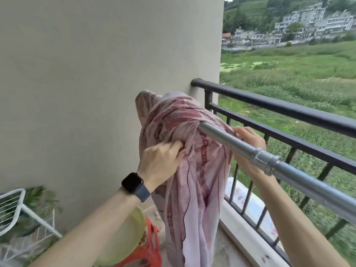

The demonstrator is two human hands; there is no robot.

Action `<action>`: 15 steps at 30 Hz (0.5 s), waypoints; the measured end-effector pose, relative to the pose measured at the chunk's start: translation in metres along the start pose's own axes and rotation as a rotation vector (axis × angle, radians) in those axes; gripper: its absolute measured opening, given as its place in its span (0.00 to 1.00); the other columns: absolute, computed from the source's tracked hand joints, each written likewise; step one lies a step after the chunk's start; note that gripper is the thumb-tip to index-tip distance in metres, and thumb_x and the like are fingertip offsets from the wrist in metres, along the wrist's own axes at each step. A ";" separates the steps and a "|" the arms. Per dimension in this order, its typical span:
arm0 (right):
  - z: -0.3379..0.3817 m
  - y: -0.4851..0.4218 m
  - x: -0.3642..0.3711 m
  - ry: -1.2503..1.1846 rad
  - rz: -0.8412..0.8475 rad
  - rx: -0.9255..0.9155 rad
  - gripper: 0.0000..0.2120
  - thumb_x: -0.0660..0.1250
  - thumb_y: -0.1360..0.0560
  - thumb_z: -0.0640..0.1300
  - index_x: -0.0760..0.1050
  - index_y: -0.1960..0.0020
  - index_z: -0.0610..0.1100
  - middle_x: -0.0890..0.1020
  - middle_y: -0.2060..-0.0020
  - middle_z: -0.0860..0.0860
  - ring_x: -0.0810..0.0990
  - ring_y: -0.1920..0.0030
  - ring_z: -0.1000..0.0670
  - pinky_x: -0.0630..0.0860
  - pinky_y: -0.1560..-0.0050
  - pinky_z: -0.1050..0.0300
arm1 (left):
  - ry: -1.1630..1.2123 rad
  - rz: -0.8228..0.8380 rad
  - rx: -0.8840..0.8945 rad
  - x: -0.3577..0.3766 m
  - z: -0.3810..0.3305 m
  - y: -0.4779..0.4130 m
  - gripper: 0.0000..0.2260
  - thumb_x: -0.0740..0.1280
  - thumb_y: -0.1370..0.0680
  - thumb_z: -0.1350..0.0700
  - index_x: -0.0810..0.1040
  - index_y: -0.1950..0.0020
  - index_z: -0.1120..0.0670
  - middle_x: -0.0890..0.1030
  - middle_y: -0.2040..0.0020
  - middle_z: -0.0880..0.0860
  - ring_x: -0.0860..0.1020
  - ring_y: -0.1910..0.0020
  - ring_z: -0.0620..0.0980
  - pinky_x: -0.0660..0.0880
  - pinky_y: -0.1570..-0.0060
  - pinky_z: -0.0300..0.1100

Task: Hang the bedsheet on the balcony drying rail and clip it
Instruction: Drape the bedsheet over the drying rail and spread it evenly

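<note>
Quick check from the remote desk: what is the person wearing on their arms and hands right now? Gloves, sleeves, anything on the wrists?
Both forearms are bare, with no sleeves in view and no gloves. The left hand has a smartwatch on its wrist: a dark rounded-rectangle face, screen off, on a dark grey-blue band. The right hand shows no watch, and I can see no rings on either hand.

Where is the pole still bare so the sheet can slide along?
The drying rail is bare from the bedsheet bunched at its wall end, past the metal joint, toward the camera. The wall end is crowded: cloth and both hands, left hand, right hand.
</note>
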State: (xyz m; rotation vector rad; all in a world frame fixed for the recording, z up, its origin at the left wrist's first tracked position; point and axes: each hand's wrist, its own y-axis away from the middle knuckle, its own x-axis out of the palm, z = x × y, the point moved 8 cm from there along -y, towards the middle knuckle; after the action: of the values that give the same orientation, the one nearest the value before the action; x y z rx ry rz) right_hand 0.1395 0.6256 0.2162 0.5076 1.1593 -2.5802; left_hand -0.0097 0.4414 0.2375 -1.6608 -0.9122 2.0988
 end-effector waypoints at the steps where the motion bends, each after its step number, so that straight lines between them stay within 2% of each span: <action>1: 0.001 -0.006 -0.008 0.042 -0.031 -0.014 0.10 0.75 0.26 0.47 0.85 0.49 0.42 0.80 0.56 0.50 0.78 0.60 0.49 0.70 0.61 0.61 | -0.030 0.007 -0.013 -0.008 0.008 0.002 0.05 0.70 0.25 0.49 0.80 0.55 0.50 0.81 0.69 0.48 0.81 0.70 0.55 0.71 0.78 0.42; 3: 0.002 -0.019 -0.019 0.060 -0.087 0.018 0.09 0.72 0.24 0.46 0.85 0.48 0.42 0.81 0.56 0.47 0.78 0.60 0.47 0.70 0.59 0.58 | -0.069 0.006 -0.062 -0.027 0.023 0.004 0.03 0.73 0.26 0.54 0.82 0.53 0.49 0.82 0.69 0.49 0.81 0.72 0.58 0.73 0.78 0.44; 6: 0.011 -0.042 -0.037 -0.047 -0.175 0.083 0.08 0.70 0.23 0.43 0.84 0.46 0.43 0.81 0.56 0.51 0.79 0.58 0.49 0.71 0.55 0.59 | 0.018 -0.034 -0.166 -0.059 0.045 0.009 0.07 0.69 0.24 0.54 0.84 0.48 0.47 0.85 0.64 0.50 0.82 0.67 0.59 0.77 0.72 0.47; 8: 0.020 -0.053 -0.044 -0.105 -0.248 0.091 0.09 0.68 0.23 0.42 0.83 0.45 0.45 0.82 0.54 0.52 0.79 0.56 0.52 0.73 0.54 0.59 | 0.283 -0.017 -0.291 -0.074 0.063 0.014 0.08 0.67 0.21 0.55 0.84 0.46 0.46 0.86 0.59 0.47 0.84 0.59 0.49 0.79 0.59 0.43; 10: 0.027 -0.063 -0.045 -0.181 -0.313 0.106 0.09 0.67 0.23 0.42 0.82 0.45 0.46 0.81 0.54 0.53 0.79 0.56 0.55 0.73 0.54 0.62 | 0.782 0.021 -0.508 -0.071 0.078 0.013 0.10 0.65 0.20 0.61 0.83 0.47 0.49 0.85 0.54 0.46 0.82 0.53 0.43 0.76 0.50 0.39; 12: 0.035 -0.073 -0.037 -0.274 -0.337 0.141 0.09 0.66 0.22 0.42 0.81 0.44 0.45 0.80 0.52 0.53 0.78 0.56 0.61 0.72 0.56 0.71 | 1.199 -0.093 -0.748 -0.060 0.093 0.006 0.12 0.60 0.19 0.66 0.79 0.50 0.52 0.83 0.55 0.51 0.80 0.57 0.46 0.74 0.53 0.38; 13: 0.037 -0.080 -0.030 -0.320 -0.322 0.178 0.10 0.66 0.22 0.42 0.81 0.42 0.45 0.80 0.51 0.53 0.78 0.54 0.62 0.70 0.58 0.75 | 1.297 -0.178 -0.857 -0.052 0.101 0.002 0.11 0.59 0.19 0.67 0.77 0.50 0.54 0.80 0.57 0.52 0.78 0.59 0.46 0.74 0.56 0.37; 14: 0.036 -0.089 -0.017 -0.369 -0.265 0.218 0.11 0.66 0.21 0.43 0.79 0.39 0.46 0.79 0.49 0.53 0.79 0.51 0.60 0.69 0.57 0.78 | 1.315 -0.256 -0.933 -0.046 0.110 -0.004 0.10 0.58 0.19 0.67 0.75 0.51 0.54 0.79 0.59 0.52 0.77 0.61 0.46 0.74 0.59 0.36; 15: 0.037 -0.097 0.000 -0.442 -0.142 0.243 0.15 0.65 0.20 0.43 0.75 0.34 0.47 0.78 0.45 0.55 0.79 0.46 0.59 0.69 0.53 0.79 | 1.217 -0.289 -0.959 -0.041 0.120 -0.012 0.09 0.58 0.19 0.67 0.73 0.50 0.54 0.77 0.60 0.51 0.77 0.61 0.47 0.74 0.60 0.35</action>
State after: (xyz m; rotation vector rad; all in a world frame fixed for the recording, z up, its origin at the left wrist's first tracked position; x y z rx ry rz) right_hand 0.0950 0.6602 0.3039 -0.1092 0.7614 -2.7707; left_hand -0.1140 0.3919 0.2907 -2.4313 -1.5423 0.1206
